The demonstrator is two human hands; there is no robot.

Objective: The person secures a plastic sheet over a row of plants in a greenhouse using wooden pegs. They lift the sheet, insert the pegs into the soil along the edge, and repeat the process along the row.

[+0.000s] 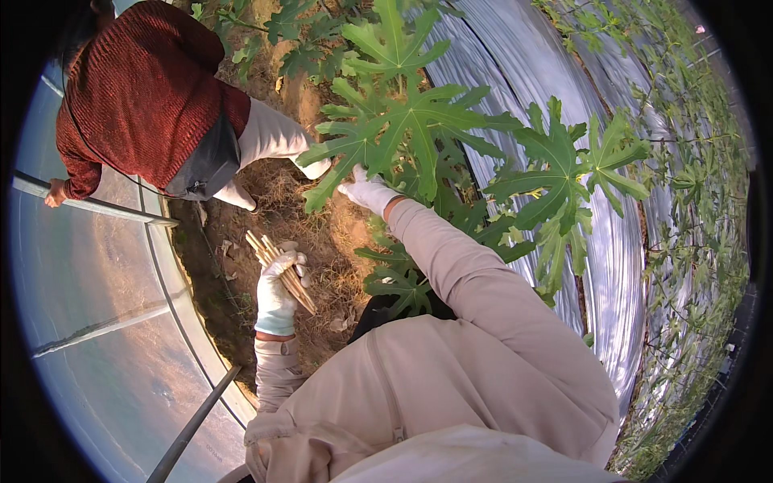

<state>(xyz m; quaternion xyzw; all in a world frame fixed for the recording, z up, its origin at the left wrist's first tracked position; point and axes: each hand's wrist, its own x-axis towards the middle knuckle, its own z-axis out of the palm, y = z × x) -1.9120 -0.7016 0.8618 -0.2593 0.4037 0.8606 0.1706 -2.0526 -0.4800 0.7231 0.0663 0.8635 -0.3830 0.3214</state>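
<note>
- At the far left, clear sheeting [97, 274] forms a curved wall, crossed by a metal bar [97, 205].
- Just inside it, a co-worker [149, 97] in a dark red knitted top bends over, seen from above, with a dark bag [201, 157] at the hip; the co-worker's hand [55, 193] is at the bar.
- Further right is brown ground [233, 278] with dry straw on it.
- Over this ground, the bundle of sticks [295, 286] lies in the left hand, slanting from upper left to lower right, its ends jutting out on both sides of the grip. It is below and to the left of the right hand, well apart from it.
- The left hand [276, 291], in a pale glove with a light blue cuff, is closed around the sticks, fingers bent across them.
- The right hand [370, 193], also in a pale glove, reaches forward to the left edge of the leaves. Its fingers are partly bent; whether they pinch anything cannot be told.
- The green plant [415, 121] with deeply lobed leaves stands just beside and ahead of the right hand, some lobes overlapping it in view.
- Beyond, shiny silvery film [523, 60] runs in long folds.
- At the far right, more leafy plants [700, 225] grow along it.
</note>
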